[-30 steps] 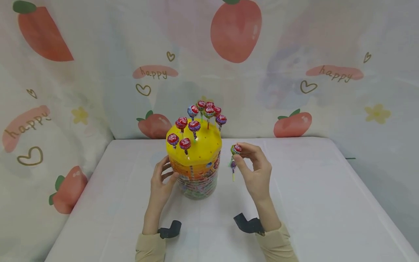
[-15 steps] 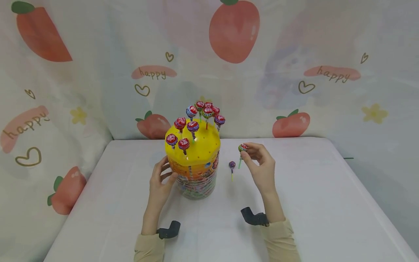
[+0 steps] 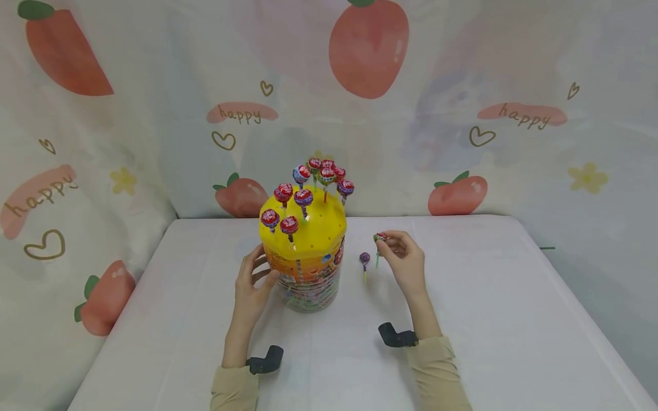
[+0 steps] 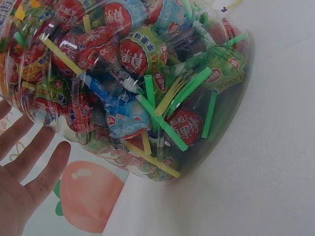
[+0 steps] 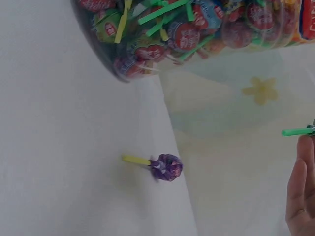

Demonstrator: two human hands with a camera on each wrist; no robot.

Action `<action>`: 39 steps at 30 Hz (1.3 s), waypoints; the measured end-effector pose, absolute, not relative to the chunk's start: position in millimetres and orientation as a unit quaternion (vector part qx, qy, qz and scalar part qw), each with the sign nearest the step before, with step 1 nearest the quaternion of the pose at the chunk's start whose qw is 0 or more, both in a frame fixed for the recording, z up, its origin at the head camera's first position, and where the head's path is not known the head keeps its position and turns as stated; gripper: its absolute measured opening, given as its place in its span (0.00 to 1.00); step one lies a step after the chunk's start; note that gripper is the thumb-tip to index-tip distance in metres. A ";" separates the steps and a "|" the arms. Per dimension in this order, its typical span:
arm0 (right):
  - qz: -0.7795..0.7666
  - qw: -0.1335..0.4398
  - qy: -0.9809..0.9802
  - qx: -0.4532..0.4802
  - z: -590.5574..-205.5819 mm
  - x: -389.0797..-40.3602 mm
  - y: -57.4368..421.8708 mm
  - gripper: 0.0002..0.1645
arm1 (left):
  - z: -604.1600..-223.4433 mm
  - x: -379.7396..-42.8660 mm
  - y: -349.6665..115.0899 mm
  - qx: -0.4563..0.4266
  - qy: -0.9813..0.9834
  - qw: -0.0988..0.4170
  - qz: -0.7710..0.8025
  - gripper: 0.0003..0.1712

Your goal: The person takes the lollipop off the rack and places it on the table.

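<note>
- Right hand (image 3: 403, 262) pinches green lollipop (image 3: 379, 237) at its head; stick hangs down, close to vertical.
- Left hand (image 3: 252, 294): fingers spread, against left side of jar (image 3: 311, 291).
- Key relation: green lollipop is right of jar, apart from it, right hand's side.
- Purple lollipop (image 3: 364, 258): on table (image 3: 478, 319) between jar and right hand, nearer the latter, stick toward person.
</note>
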State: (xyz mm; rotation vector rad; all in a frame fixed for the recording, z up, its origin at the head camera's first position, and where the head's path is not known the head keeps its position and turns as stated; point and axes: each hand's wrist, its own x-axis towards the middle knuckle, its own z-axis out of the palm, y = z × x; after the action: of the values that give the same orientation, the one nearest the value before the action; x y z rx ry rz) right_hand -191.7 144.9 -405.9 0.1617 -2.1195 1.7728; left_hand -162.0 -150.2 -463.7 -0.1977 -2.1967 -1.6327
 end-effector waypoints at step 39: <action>0.479 0.016 -0.870 -0.113 -498.0 -246.5 173.7 0.22 | -463.2 -161.8 -149.9 -0.084 -0.783 0.206 -0.582 0.38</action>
State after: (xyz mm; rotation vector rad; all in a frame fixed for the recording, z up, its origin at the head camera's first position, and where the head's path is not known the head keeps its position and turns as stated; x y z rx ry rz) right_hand -246.5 173.7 -498.0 -0.3519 -2.7065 1.4893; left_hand -161.8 -149.9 -463.2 -0.2335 -2.1809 -1.6214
